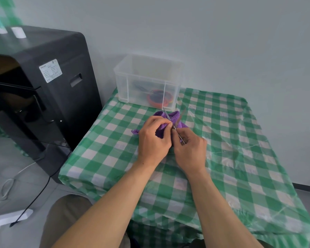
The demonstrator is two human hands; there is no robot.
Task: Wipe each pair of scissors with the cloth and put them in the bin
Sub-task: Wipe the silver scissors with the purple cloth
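Thin steel scissors gripped by right fingers; left fingers pinch purple cloth.

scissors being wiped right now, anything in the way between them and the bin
Nothing visible does. The right hand holds the scissors against the purple cloth in the left hand, just in front of the bin. Only checked tablecloth lies between, and the bin's top is open.
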